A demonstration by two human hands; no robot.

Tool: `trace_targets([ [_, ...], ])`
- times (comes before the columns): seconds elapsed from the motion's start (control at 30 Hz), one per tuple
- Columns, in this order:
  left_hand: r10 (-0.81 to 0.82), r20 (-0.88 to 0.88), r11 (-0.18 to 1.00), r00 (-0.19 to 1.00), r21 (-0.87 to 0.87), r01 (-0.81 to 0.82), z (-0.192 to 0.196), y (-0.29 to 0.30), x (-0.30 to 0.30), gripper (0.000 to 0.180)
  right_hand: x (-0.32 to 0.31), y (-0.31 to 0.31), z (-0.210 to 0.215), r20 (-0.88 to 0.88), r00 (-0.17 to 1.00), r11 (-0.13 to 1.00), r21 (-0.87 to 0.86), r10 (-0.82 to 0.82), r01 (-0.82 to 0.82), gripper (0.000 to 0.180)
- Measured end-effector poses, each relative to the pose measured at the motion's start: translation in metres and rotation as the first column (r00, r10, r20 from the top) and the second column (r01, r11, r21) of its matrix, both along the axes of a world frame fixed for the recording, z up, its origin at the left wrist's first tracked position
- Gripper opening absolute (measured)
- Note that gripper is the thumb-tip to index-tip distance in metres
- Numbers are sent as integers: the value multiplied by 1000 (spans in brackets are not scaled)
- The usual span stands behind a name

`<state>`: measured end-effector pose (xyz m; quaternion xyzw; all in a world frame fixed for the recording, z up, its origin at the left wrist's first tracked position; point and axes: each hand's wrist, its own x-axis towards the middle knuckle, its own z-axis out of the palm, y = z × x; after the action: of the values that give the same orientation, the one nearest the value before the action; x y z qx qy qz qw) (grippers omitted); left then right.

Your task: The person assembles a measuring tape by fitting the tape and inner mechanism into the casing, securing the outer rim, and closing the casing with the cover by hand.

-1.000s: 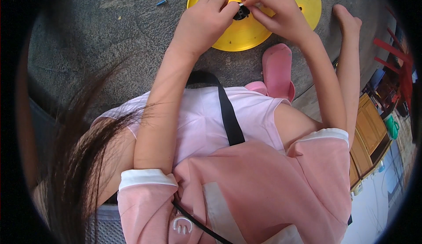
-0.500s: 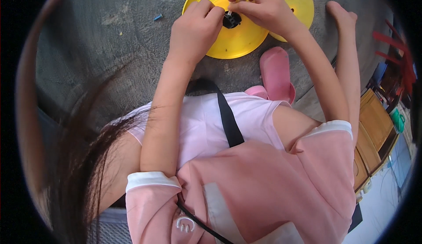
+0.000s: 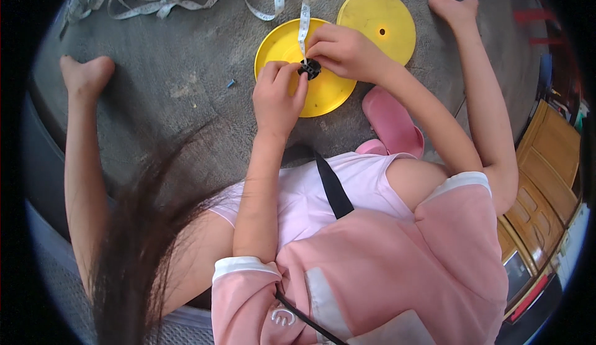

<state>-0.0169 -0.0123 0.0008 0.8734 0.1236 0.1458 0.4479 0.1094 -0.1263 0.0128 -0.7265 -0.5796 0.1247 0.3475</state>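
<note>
A round yellow reel disc (image 3: 273, 50) lies on the grey floor with a black hub (image 3: 310, 69) at its middle. My left hand (image 3: 279, 96) is closed, its fingertips pinching the near left side of the hub. Just right of it, my right hand (image 3: 347, 52) pinches the end of a white measuring tape (image 3: 303, 25) down at the hub. The tape curls away from the fingers and runs to the far left. Beyond my right hand rests a second yellow disc (image 3: 379, 16) with a small centre hole. The fingers partly hide where tape and hub meet.
Loose loops of the tape pile up at the far left. A small blue screw-like piece (image 3: 231, 83) lies left of the reel. Pink slippers (image 3: 392, 118) sit close to my lap. Wooden furniture (image 3: 537, 183) stands at the right; my bare legs stretch out on both sides.
The view has shifted, so the tape pile and my left foot now show. Both hands stay at the hub, with the right still pinching the tape end there.
</note>
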Motion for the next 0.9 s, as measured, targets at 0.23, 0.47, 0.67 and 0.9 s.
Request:
trace_targets([
  [0.23, 5, 17, 999, 1000, -54, -4, 0, -9, -2, 23, -2, 1, 4, -62, 998, 998, -56, -12, 9, 15],
  [0.47, -36, 0, 996, 999, 78, 36, 4, -11, -2, 27, -5, 2, -2, -220, 970, 993, -71, -103, 89, 9],
  [0.67, -94, -78, 995, 992, -51, 91, -3, -2, 3, 22, -8, 0, -2, -305, 933, 980, -97, -193, 171, 9],
  [0.9, -117, -205, 991, 972, -86, 101, 4, 13, 12, 12, -25, -6, 5, -305, 902, 951, -148, -304, 271, 13],
])
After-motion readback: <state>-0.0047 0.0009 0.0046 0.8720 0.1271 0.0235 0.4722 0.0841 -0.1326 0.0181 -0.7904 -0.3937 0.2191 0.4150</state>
